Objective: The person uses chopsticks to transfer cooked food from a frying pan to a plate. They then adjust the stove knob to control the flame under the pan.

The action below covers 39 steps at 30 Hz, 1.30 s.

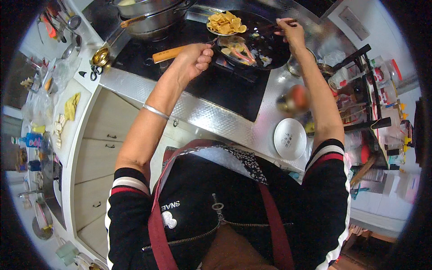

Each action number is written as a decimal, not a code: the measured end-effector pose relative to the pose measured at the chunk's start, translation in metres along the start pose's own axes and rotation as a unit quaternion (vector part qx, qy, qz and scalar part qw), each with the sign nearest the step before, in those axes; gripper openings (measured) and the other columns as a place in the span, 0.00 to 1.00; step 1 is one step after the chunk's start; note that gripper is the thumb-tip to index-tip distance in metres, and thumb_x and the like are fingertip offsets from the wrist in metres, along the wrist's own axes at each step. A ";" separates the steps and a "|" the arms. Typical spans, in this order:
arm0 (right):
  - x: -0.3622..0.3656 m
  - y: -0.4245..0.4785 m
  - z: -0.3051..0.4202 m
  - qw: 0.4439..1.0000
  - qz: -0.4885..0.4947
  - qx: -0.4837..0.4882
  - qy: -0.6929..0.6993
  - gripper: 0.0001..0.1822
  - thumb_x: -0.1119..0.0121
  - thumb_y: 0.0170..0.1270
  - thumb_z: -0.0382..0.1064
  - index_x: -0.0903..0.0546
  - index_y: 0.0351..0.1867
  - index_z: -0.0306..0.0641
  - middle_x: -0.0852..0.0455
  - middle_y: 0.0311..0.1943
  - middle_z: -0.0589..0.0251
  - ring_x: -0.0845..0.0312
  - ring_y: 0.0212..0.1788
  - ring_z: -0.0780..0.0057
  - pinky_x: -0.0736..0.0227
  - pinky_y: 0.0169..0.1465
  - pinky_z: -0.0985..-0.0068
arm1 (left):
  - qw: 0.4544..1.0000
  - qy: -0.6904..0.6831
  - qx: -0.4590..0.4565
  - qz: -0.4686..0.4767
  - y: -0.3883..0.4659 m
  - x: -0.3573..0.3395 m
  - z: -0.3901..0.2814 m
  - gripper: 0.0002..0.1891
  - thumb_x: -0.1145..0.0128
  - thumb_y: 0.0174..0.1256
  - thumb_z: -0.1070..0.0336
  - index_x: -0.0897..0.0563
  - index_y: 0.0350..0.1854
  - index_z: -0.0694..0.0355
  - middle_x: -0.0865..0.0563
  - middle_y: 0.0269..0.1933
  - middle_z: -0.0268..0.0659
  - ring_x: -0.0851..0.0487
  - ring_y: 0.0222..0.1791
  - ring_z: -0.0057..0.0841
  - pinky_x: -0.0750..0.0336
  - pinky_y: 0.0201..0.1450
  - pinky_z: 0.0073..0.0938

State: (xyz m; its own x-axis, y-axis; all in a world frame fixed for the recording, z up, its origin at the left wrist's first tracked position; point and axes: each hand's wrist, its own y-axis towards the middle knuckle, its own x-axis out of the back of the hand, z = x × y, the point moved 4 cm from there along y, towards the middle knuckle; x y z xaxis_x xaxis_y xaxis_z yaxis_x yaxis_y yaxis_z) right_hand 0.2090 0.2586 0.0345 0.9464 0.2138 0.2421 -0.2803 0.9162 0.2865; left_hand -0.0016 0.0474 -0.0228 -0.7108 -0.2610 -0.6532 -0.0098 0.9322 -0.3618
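Note:
My left hand (199,60) is closed around a utensil's wooden handle (168,55). Its thin metal shank reaches over the near-left rim of a black pan (278,50); the head is hard to make out among the food. Glossy pinkish and yellow food pieces (240,51) lie at that side, with pale bits scattered further right. Over the pan's far right part, my right hand (293,33) grips dark chopsticks (272,28), tips pointing left into the pan. A plate of yellow, chip-like slices (226,23) sits at the pan's far left edge.
Left of the pan stands a steel steamer pot (152,20) with a wooden-handled tool beside it. A brass-coloured ladle (101,56) and scissors (96,71) lie at the counter's left corner. Near my right forearm are a white oval dish (290,139) and a black rack (368,126) of jars.

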 end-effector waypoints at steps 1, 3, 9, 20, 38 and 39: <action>-0.004 0.002 -0.007 1.000 0.003 -0.009 -0.004 0.12 0.37 0.49 0.45 0.23 0.26 0.38 0.20 0.24 0.65 0.21 0.24 0.78 0.41 0.15 0.85 | 1.000 0.006 -0.004 0.004 -0.002 -0.001 -0.002 0.02 0.64 0.63 0.71 0.37 0.31 0.58 0.35 0.18 0.26 0.44 0.11 0.10 0.53 0.08 0.10; -0.014 0.004 -0.015 1.000 0.011 -0.025 -0.013 0.12 0.37 0.48 0.44 0.23 0.26 0.38 0.20 0.24 0.65 0.21 0.24 0.77 0.42 0.15 0.86 | 1.000 0.000 -0.007 -0.013 -0.003 0.000 -0.005 0.03 0.64 0.63 0.70 0.35 0.34 0.60 0.35 0.17 0.26 0.44 0.10 0.09 0.52 0.06 0.10; -0.024 -0.001 -0.007 0.999 0.038 0.005 -0.025 0.10 0.39 0.51 0.42 0.22 0.28 0.38 0.19 0.24 0.65 0.24 0.20 0.80 0.41 0.16 0.87 | 0.999 -0.005 -0.017 -0.028 -0.003 0.005 -0.004 0.04 0.64 0.64 0.70 0.34 0.35 0.61 0.34 0.17 0.25 0.44 0.09 0.09 0.52 0.05 0.10; -0.025 -0.016 -0.003 0.996 0.074 -0.025 -0.048 0.07 0.40 0.52 0.38 0.22 0.29 0.39 0.19 0.24 0.66 0.22 0.21 0.81 0.46 0.14 0.89 | 1.000 -0.003 -0.011 -0.016 0.000 0.002 -0.003 0.04 0.63 0.64 0.70 0.34 0.36 0.61 0.34 0.17 0.26 0.44 0.09 0.09 0.52 0.05 0.10; -0.009 -0.030 0.001 0.988 0.102 0.071 -0.086 0.06 0.40 0.51 0.40 0.20 0.28 0.41 0.21 0.22 0.71 0.31 0.16 0.86 0.40 0.16 0.86 | 1.000 -0.006 -0.003 -0.005 0.003 0.001 0.002 0.04 0.63 0.63 0.71 0.35 0.37 0.61 0.34 0.18 0.27 0.44 0.09 0.10 0.52 0.05 0.11; -0.018 -0.037 0.000 0.989 0.105 0.064 -0.086 0.06 0.40 0.51 0.40 0.20 0.29 0.43 0.21 0.21 0.73 0.37 0.15 0.87 0.42 0.16 0.86 | 1.000 -0.009 -0.004 -0.001 0.003 0.002 0.002 0.04 0.63 0.64 0.71 0.35 0.37 0.61 0.34 0.18 0.27 0.44 0.09 0.10 0.52 0.05 0.11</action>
State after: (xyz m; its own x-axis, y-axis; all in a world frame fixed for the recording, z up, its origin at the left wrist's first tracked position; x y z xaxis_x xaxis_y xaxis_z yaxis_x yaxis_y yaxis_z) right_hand 0.2019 0.2206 0.0197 0.8269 0.3235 0.4599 -0.4961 0.8047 0.3261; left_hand -0.0016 0.0490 -0.0263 -0.6985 -0.2674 -0.6638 -0.0171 0.9335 -0.3581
